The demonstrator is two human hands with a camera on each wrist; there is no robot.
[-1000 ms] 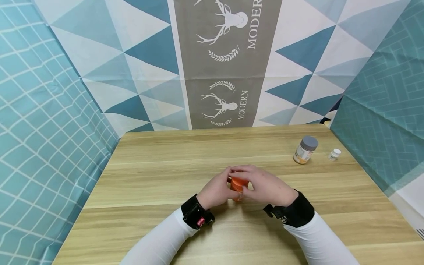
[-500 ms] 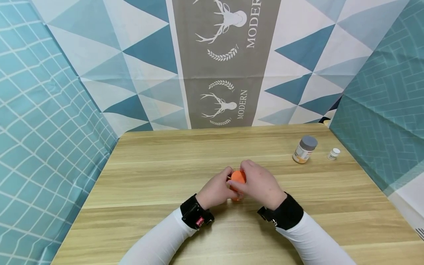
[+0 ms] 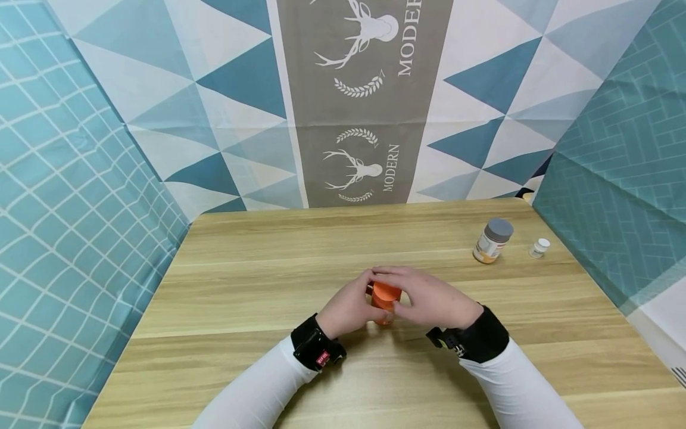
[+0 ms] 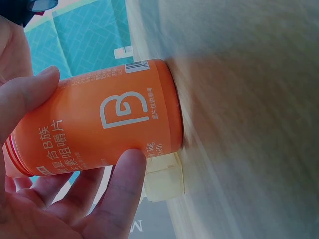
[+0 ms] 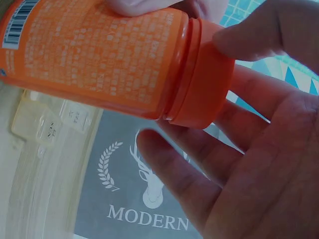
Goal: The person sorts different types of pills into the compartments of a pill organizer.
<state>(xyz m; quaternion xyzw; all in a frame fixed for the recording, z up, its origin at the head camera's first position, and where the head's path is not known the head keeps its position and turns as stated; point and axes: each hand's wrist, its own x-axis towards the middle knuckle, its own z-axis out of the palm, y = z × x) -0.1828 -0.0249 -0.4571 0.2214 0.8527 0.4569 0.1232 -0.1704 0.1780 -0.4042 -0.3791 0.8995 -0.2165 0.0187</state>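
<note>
Left hand [image 3: 348, 307] curls its grip round the bottle [image 3: 384, 301] body; right hand [image 3: 431, 301] arches over, fingertips [image 5: 239, 42] on the cap [image 5: 202, 82].

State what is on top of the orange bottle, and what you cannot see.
An orange cap sits on the orange bottle. The right hand covers it, fingers touching its rim; the left hand grips the body. The contents are hidden.
</note>
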